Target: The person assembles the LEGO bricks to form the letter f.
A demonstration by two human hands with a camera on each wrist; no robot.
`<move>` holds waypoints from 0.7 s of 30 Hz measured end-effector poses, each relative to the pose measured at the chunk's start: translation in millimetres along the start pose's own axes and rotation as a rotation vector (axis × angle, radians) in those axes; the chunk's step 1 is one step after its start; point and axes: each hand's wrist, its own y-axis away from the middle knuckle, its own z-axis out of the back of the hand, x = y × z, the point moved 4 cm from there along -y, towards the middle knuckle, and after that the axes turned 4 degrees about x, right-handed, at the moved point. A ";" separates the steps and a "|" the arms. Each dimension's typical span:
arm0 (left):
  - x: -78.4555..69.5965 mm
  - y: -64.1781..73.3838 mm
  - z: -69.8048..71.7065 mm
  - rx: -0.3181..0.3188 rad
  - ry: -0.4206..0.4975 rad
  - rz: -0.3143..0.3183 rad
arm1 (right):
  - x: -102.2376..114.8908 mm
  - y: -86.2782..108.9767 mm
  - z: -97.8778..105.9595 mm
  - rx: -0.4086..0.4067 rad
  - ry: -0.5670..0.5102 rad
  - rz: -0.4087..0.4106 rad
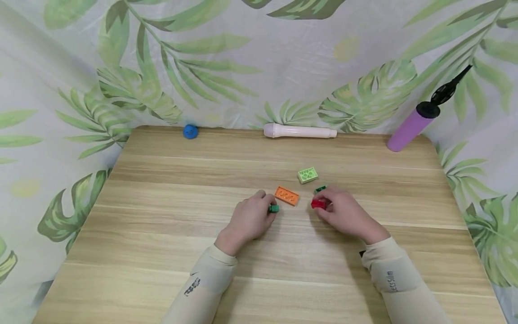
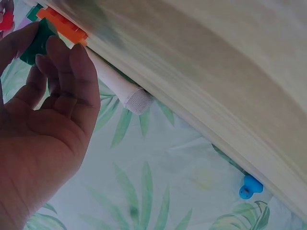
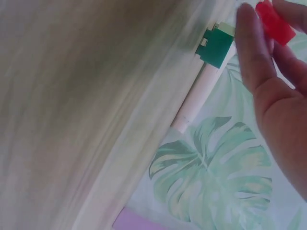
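My left hand [image 1: 252, 216] pinches a green toy brick [image 1: 274, 209] between thumb and fingers, close over the table; the left wrist view shows the same brick [image 2: 39, 42] at the fingertips. With its fingers and thumb, my right hand [image 1: 344, 210] grips a small red brick [image 1: 318, 204], seen also as a red brick [image 3: 275, 23] in the right wrist view. Between the hands lies an orange brick [image 1: 287, 196], hollow side up. A dark green brick [image 3: 217, 47] sits just beyond the right fingers, partly hidden in the head view. Farther back lies a light green brick [image 1: 307, 175], hollow side up.
Along the back edge of the wooden table [image 1: 162, 225] are a blue round toy [image 1: 190, 131], a white microphone-shaped stick [image 1: 301, 131] and a purple hand pump [image 1: 409, 128] with a black nozzle. A leaf-patterned cloth [image 1: 226, 90] hangs behind the table.
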 end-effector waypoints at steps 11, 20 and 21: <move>1.5 1.2 -1.1 -0.002 -0.057 0.003 | 3.0 3.2 13.0 -0.081 -0.011 0.000; 0.3 0.0 -2.9 0.011 -0.092 0.003 | 8.8 1.0 14.8 -0.092 0.000 0.017; 0.2 -0.2 -3.1 0.014 -0.094 0.001 | 9.6 0.9 15.0 -0.090 -0.002 0.020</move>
